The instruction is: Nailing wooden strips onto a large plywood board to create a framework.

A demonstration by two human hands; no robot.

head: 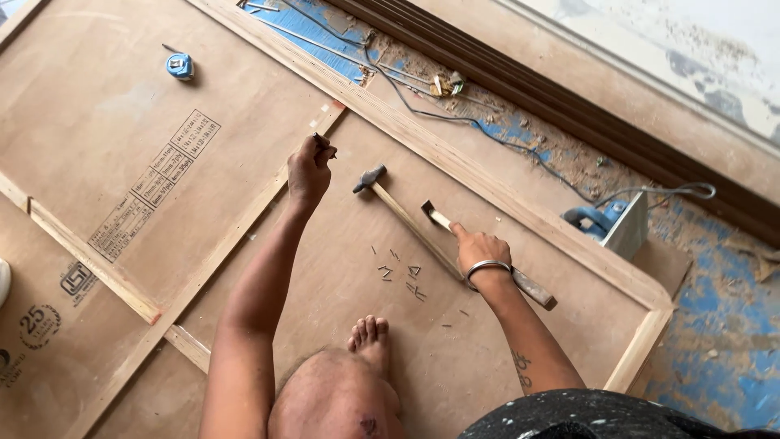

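Observation:
My left hand (309, 172) is raised over a light wooden strip (244, 223) on the brown plywood panel (106, 122). Its fingers pinch a small dark pencil-like object (324, 145); what it is cannot be made out. My right hand (481, 252), with a metal bangle on the wrist, is closed on a chisel (435, 215), whose dark handle sticks out behind the wrist. A hammer (370, 177) lies beside the chisel, and its handle runs toward that hand. Several small nails (403, 276) lie loose on the panel between my arms.
My bare foot (371, 335) and knee (337, 398) rest on the panel. A blue tape measure (179, 66) lies at the far left. A blue power tool (603, 219) with a grey cable (455, 118) sits past the wooden frame edge (520, 207), on a blue-stained floor.

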